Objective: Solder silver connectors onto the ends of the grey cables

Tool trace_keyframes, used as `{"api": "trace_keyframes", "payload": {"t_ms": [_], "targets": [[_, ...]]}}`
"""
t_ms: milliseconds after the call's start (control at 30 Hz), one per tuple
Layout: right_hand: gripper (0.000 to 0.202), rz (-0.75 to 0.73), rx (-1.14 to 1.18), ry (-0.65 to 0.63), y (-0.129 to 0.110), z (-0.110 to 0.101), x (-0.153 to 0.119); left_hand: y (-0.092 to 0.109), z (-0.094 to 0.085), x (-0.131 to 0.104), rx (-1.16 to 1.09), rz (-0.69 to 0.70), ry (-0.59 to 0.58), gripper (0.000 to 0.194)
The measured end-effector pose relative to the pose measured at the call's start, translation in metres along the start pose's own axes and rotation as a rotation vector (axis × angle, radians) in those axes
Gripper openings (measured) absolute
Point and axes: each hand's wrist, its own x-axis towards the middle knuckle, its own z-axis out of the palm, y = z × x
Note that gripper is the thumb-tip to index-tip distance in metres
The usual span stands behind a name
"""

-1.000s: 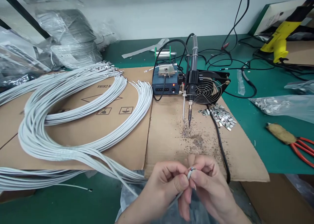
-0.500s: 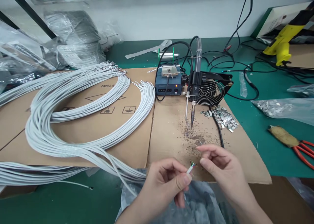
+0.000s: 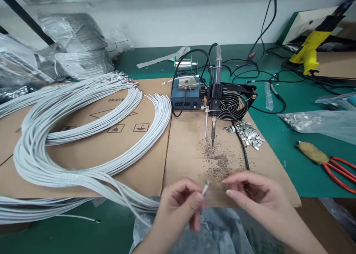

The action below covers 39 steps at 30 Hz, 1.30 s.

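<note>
My left hand [image 3: 182, 205] pinches a white cable [image 3: 205, 189] near its end, which points up and is blurred. To the right of it, my right hand [image 3: 256, 194] has thumb and forefinger apart, with nothing visible between them. Above both hands a soldering iron [image 3: 215, 83] hangs tip down in a stand, over cardboard [image 3: 183, 154] strewn with dark specks. Small metal pieces [image 3: 250, 134] lie in a pile right of the tip. A large coiled bundle of white cables [image 3: 41, 146] spreads over the left side.
A blue soldering station [image 3: 185, 98] and a round black fan [image 3: 233, 104] stand behind. Red-handled pliers [image 3: 330, 163], a bag of metal pieces [image 3: 306, 121] and a yellow tool [image 3: 310, 53] are at the right. Wrapped cable rolls [image 3: 80, 42] stand back left.
My left hand has moved a little left with the cable, whose coloured wire ends now blur. My right hand remains near it, fingers still apart. The whole view has shifted slightly.
</note>
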Motion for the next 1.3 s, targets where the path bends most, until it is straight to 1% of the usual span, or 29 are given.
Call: {"api": "trace_keyframes", "payload": {"t_ms": [67, 100, 133, 167, 200, 233, 300, 400, 500, 633, 900, 1133, 1233, 1300], "targets": [[0.017, -0.056, -0.229, 0.145, 0.003, -0.022, 0.005, 0.004, -0.002, 0.004, -0.070, 0.033, 0.141, 0.039], [0.020, -0.109, -0.388, 0.218, 0.005, -0.035, 0.010, 0.006, -0.003, 0.007, -0.087, 0.042, 0.201, 0.039], [0.021, -0.131, -0.578, 0.262, 0.006, -0.048, 0.016, 0.007, -0.004, 0.009, -0.092, 0.047, 0.250, 0.039], [0.023, -0.150, -0.749, 0.334, 0.007, -0.061, 0.023, 0.008, -0.005, 0.011, -0.090, 0.048, 0.283, 0.039], [0.023, -0.146, -0.803, 0.344, 0.008, -0.072, 0.030, 0.009, -0.005, 0.013, -0.083, 0.044, 0.305, 0.039], [0.021, -0.143, -0.842, 0.323, 0.008, -0.081, 0.038, 0.010, -0.005, 0.014, -0.073, 0.036, 0.321, 0.040], [0.018, -0.130, -0.906, 0.265, 0.009, -0.092, 0.053, 0.010, -0.004, 0.014, -0.052, 0.020, 0.339, 0.044], [0.020, -0.096, -1.010, 0.222, 0.011, -0.092, 0.070, 0.010, -0.003, 0.015, -0.033, 0.012, 0.350, 0.047], [0.021, -0.076, -1.095, 0.198, 0.016, -0.087, 0.078, 0.010, -0.003, 0.015, -0.035, 0.009, 0.343, 0.046], [0.017, -0.079, -1.153, 0.166, 0.022, -0.088, 0.079, 0.009, -0.004, 0.016, -0.037, -0.006, 0.322, 0.045], [0.020, -0.102, -1.194, 0.132, 0.030, -0.101, 0.078, 0.007, -0.004, 0.016, -0.029, -0.010, 0.282, 0.040], [0.017, -0.162, -1.191, 0.073, 0.023, -0.105, 0.083, 0.004, -0.003, 0.015, -0.018, 0.029, 0.271, 0.037], [0.015, -0.193, -1.153, 0.103, 0.017, -0.104, 0.081, 0.005, -0.004, 0.015, -0.020, 0.035, 0.266, 0.037], [0.015, -0.185, -1.109, 0.140, 0.012, -0.102, 0.076, 0.006, -0.004, 0.016, -0.023, 0.027, 0.263, 0.037]]}}
